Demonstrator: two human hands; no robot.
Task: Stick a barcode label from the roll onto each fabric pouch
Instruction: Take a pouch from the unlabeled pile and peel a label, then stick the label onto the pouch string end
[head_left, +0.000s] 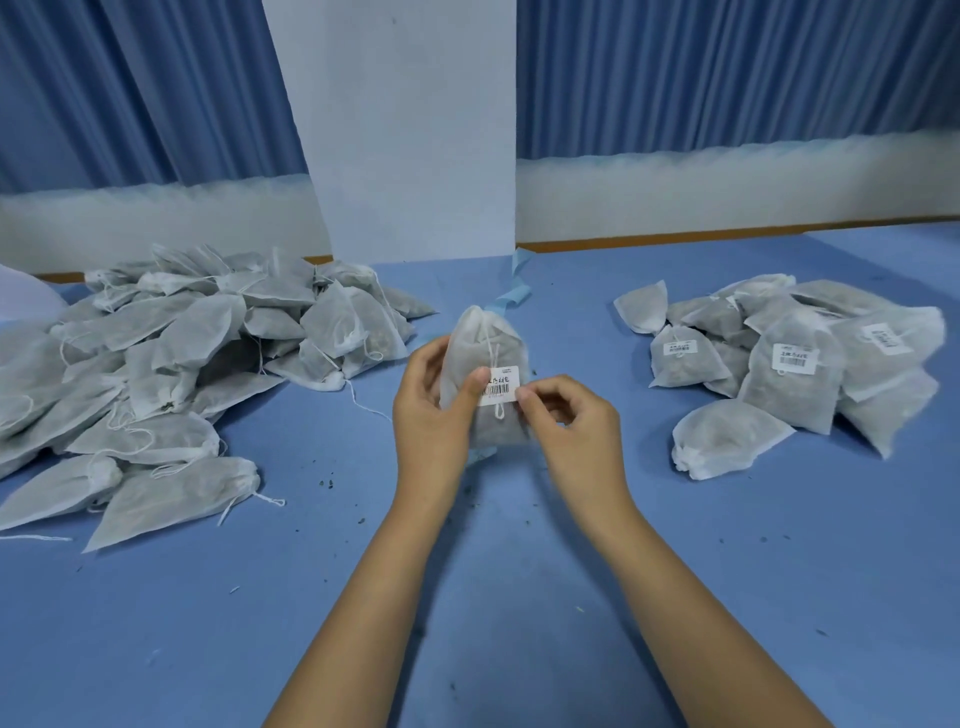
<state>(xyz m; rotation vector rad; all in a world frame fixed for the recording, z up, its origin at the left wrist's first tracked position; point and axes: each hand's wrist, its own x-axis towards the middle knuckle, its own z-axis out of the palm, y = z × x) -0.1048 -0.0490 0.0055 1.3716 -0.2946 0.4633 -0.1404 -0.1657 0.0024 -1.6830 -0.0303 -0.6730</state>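
Observation:
My left hand (431, 410) grips a white fabric pouch (480, 343) upright above the blue table, thumb pressing the left edge of a white barcode label (501, 385) on its front. My right hand (566, 421) has curled fingers, and its fingertip touches the label's right edge. The pouch's drawstring hangs down over the label. A blue backing strip (511, 299) from the label roll trails behind the pouch toward the white pillar; the roll itself is hidden.
A big heap of unlabelled pouches (171, 358) lies at the left. A smaller pile of pouches with labels (795, 358) lies at the right. Small dark crumbs dot the blue table (467, 597). A white pillar (410, 130) and blue curtains stand behind.

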